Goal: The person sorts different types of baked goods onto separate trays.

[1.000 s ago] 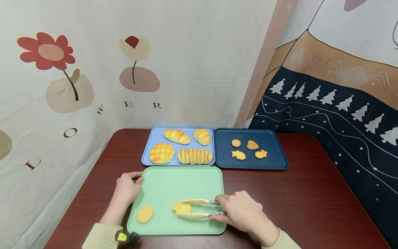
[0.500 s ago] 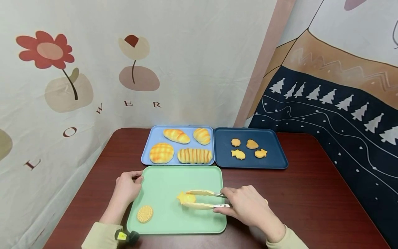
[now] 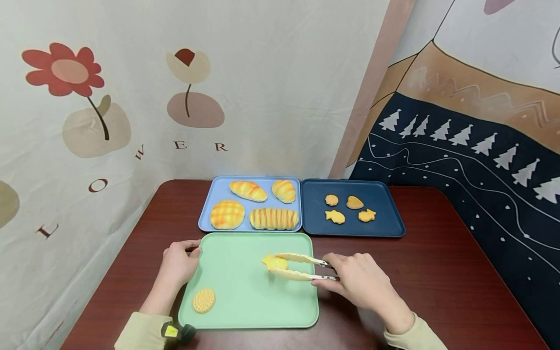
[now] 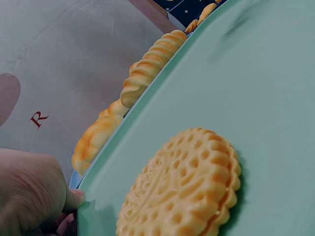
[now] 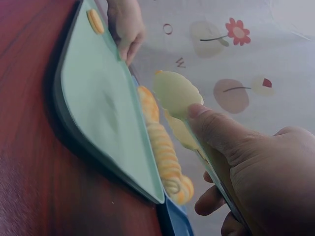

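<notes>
My right hand (image 3: 360, 282) grips a pair of tongs (image 3: 295, 275) with cream tips and metal arms. Between the tips sits a yellow star-shaped piece (image 3: 274, 262), held above the green tray (image 3: 236, 311). In the right wrist view the tongs (image 5: 178, 96) hide nearly all of that piece. My left hand (image 3: 180, 262) holds the tray's left rim near its far corner; its thumb lies on the rim in the left wrist view. A round sandwich biscuit (image 3: 203, 301) with a dotted top lies at the tray's near left.
Behind the green tray stands a light blue tray (image 3: 203, 221) with several breads, such as a striped roll (image 3: 274, 219) and a round bun (image 3: 227, 215). Beside it, a dark blue tray (image 3: 372, 194) bears several small biscuits, including a fish-shaped one (image 3: 335, 217). Patterned cloths (image 3: 271, 87) hang behind the table (image 3: 437, 272).
My right hand has moved up and to the right with the tongs, carrying the yellow star-shaped piece from lower on the tray. My left hand stays at the rim.
</notes>
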